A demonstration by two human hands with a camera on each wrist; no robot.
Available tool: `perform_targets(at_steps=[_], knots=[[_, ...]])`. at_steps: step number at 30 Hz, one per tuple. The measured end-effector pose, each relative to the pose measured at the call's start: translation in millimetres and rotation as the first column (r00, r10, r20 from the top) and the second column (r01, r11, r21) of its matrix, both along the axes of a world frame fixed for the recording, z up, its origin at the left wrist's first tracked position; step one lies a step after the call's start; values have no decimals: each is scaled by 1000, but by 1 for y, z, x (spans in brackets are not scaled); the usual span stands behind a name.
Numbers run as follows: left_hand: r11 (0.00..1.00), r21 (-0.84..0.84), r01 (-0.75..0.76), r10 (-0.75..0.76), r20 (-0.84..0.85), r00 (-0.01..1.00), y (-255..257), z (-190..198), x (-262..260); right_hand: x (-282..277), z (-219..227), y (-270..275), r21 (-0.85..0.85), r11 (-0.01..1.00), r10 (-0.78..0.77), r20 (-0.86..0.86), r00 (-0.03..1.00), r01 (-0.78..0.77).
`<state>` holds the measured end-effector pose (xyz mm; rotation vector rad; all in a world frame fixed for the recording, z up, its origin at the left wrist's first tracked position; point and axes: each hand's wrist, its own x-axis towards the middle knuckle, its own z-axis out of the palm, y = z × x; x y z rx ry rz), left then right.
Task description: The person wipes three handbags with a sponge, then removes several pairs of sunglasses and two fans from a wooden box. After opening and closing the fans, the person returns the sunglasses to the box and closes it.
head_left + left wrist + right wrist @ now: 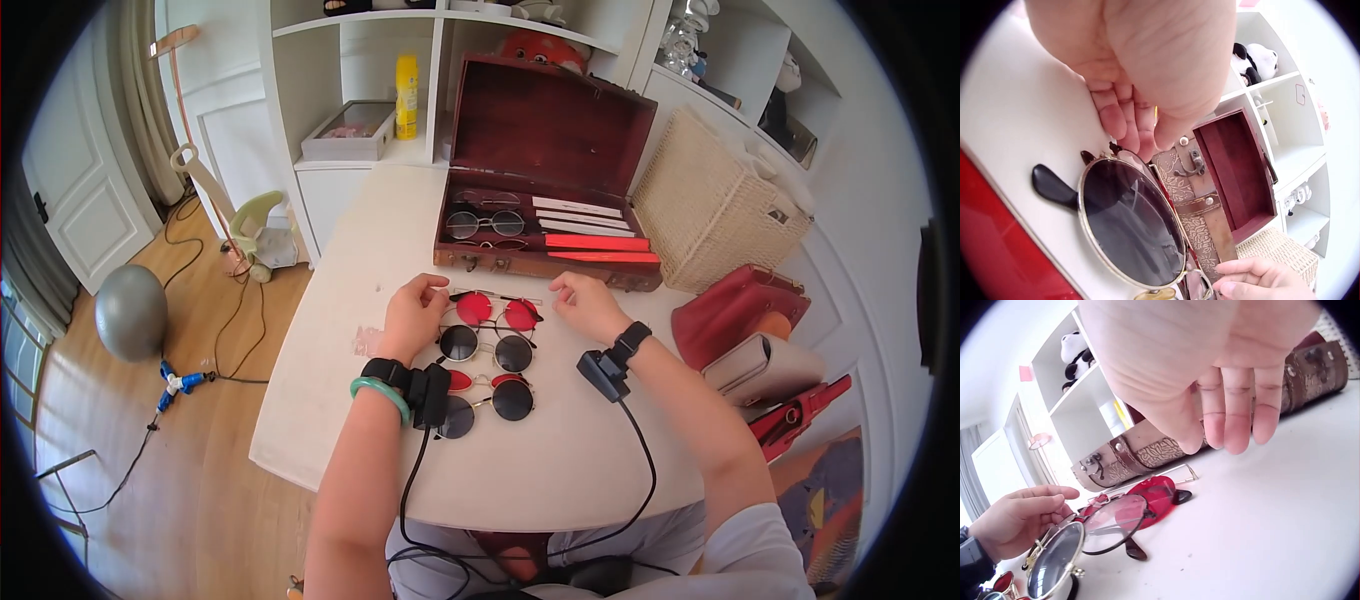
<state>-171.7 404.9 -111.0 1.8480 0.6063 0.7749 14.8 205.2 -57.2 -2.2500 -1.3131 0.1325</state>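
Several pairs of glasses lie in a column on the white table. At its far end are round red-lensed glasses [474, 308], with a thin-rimmed clear pair overlapping them. Nearer are dark round sunglasses [459, 343], a red-tinted pair [460, 381] and another dark round pair [512, 400]. My left hand [412, 315] is by the left end of the red-lensed glasses, fingers relaxed, fingertips close to the frames in the left wrist view [1116, 122]. At the other side, my right hand [590, 305] hovers with loose fingers and holds nothing; its fingertips [1236, 434] point down toward the tabletop.
Behind the glasses stands an open dark-red case [550, 130] holding more glasses plus white and red strips. A woven basket [715, 200] and several bags, including a red one [740, 310], are to the right. Cables run from both wrist cameras across the table's front edge.
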Motion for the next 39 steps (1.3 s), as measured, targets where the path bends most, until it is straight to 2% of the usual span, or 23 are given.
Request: perform_targets(at_steps=[1, 4, 6, 8, 9, 10, 12, 17, 20, 22, 26, 29, 31, 32, 34, 39], knots=[[1000, 9, -5, 5, 7, 1000, 0, 0, 0, 4, -6, 2, 14, 1000, 12, -45, 999, -11], [1000, -13, 8, -8, 23, 1000, -1, 4, -2, 2, -19, 10, 68, 997, 31, -29, 999, -29], [997, -47, 54, -56, -32, 998, -2, 8, -3, 1, -21, 13, 87, 995, 49, 13, 999, -50], [998, -34, 49, -50, -32, 998, 1, 4, -2, 4, -21, 13, 97, 994, 61, -39, 997, -57], [998, -36, 54, -55, -31, 998, 1, 4, -2, 4, -19, 11, 109, 992, 82, -121, 989, -69], [998, -39, 58, -59, -30, 998, 1, 3, -2, 5, -16, 8, 107, 992, 84, -121, 989, -71], [997, -47, 58, -59, -21, 998, 1, 2, -1, 9, -11, 1, 191, 979, 156, -459, 874, -74], [998, -32, 54, -55, -33, 998, 0, 4, -2, 15, 29, -23, 207, 974, 192, -568, 800, -86], [999, -12, 50, -51, -43, 998, 0, 3, -2, 20, 51, -31, 275, 960, 198, -566, 801, -43], [999, -24, 47, -48, -34, 998, 0, 3, -1, 27, 64, -29, 290, 957, 145, -539, 830, 21], [998, -39, 40, -42, -39, 998, -2, 7, -3, 62, 61, -6, 532, 836, 263, -605, 752, 135], [998, -54, 43, -45, -28, 999, 0, 5, -3, 56, 76, 13, 561, 805, 252, -620, 743, 195], [997, -50, 51, -52, -25, 998, 0, 4, -2, 60, 76, 25, 610, 758, 202, -556, 806, 231], [998, -52, 47, -48, -26, 999, -1, 4, -2, 63, 76, 30, 609, 760, 204, -557, 805, 229], [998, -42, 47, -48, -29, 998, -1, 5, -3, 63, 76, 39, 652, 704, 162, -535, 829, 283], [999, -18, 43, -44, -27, 999, -1, 4, -2, 73, 73, 38, 649, 664, 173, -616, 768, 371]])
